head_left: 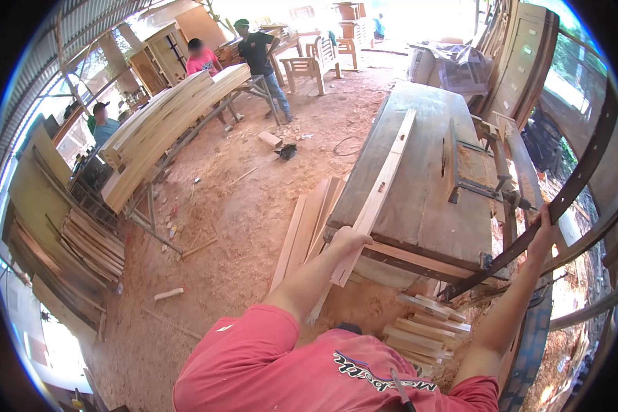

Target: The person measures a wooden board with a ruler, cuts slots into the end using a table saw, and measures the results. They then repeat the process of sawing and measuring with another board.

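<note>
My left hand [351, 240] is closed around the near part of a long, pale wooden plank [386, 180], which lies lengthwise on the workbench [429, 206]. Small slots show in the plank's upper face. Off to the right, my right hand [542, 237] is closed at a long dark bar with holes [575, 184]; its fingers are partly hidden. Close to that hand is a machine part with a drill chuck and bit [518, 200], fixed along the bench's right side. Sawdust lies in a framed opening [477, 165] in the bench top.
Reddish boards [302, 226] lean on the bench's left side. Short wood pieces [426, 329] are stacked below its near edge. Left of the sawdust-covered floor, long timbers [178, 123] rest on a trestle. A person in black [259, 55] and others stand beyond; chairs [316, 65] stand behind.
</note>
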### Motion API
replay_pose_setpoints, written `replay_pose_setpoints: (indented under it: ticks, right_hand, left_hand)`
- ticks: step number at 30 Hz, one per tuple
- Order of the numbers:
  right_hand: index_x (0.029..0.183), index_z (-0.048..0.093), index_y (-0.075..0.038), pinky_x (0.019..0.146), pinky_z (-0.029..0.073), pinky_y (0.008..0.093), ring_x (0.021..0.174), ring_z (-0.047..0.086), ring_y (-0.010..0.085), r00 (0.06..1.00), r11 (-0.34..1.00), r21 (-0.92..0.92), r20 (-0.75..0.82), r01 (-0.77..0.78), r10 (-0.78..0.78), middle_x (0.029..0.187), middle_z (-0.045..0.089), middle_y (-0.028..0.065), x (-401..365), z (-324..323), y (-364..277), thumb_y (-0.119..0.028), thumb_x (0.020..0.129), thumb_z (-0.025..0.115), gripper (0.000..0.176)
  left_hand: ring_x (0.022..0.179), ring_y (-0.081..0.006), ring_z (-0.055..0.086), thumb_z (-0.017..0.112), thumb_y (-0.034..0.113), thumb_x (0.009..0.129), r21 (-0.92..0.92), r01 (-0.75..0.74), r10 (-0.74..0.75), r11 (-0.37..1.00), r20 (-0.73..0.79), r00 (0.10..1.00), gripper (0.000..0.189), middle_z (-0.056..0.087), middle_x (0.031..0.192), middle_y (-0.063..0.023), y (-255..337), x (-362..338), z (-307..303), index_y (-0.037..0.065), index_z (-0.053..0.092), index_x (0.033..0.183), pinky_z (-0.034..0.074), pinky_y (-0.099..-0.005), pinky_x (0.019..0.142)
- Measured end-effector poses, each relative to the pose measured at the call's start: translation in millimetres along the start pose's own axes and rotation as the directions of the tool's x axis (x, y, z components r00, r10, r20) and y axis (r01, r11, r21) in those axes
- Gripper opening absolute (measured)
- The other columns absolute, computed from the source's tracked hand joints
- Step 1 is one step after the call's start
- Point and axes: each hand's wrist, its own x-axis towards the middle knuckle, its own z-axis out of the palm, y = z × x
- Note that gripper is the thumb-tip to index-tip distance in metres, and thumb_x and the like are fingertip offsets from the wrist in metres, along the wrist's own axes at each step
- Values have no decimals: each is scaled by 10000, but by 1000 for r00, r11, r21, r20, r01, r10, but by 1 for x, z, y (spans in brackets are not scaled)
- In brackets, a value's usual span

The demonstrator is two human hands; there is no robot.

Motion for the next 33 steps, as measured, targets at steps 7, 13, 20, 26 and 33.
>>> replay_pose_setpoints:
  ticks: [7, 13, 20, 26, 33]
  right_hand:
    - [1018, 581, -32, 634, 385, 241, 643, 471, 89, 1000, 999, -22, 0, 23, -23, 729, 499, -17, 3, -3, 5, -142, 970, 602, 122]
    - [1030, 586, -29, 647, 390, 243, 660, 480, 89, 998, 999, 3, 19, 54, -54, 731, 504, -13, 0, -2, 3, -151, 964, 613, 142]
    - [1023, 594, -16, 659, 388, 247, 668, 480, 96, 1000, 1000, 15, 20, 8, -8, 730, 502, -8, 1, -4, 2, -146, 960, 610, 145]
    - [1038, 587, -11, 661, 383, 246, 676, 482, 97, 999, 999, 13, 40, 34, -34, 741, 506, -6, 2, -5, 3, -148, 964, 606, 157]
    - [1055, 579, -12, 650, 389, 247, 670, 484, 94, 998, 999, 35, 41, 35, -37, 750, 516, -3, 2, -5, 4, -128, 952, 621, 161]
  left_hand:
    - [1035, -319, 683, 807, 417, 608, -17, 7, -7, 1000, 10, 1000, 693, 690, 1122, -234, 1, 1, 0, -61, 692, 1096, 533, -371, 892]
    - [1003, -306, 692, 814, 407, 601, -9, 27, -27, 1000, 30, 999, 671, 703, 1089, -216, 1, 2, -1, -50, 703, 1079, 543, -363, 868]
    - [999, -295, 691, 830, 399, 588, -70, 0, 2, 998, 37, 999, 677, 703, 1085, -210, -7, 14, 6, -50, 704, 1078, 541, -361, 850]
    - [998, -286, 691, 833, 390, 594, -61, 12, -9, 998, 44, 999, 667, 705, 1086, -197, -2, 8, 2, -47, 705, 1081, 540, -359, 844]
    - [947, -281, 692, 838, 386, 601, -87, -5, 9, 996, 48, 999, 663, 704, 1053, -197, 3, -2, -1, -61, 703, 1072, 539, -359, 809]
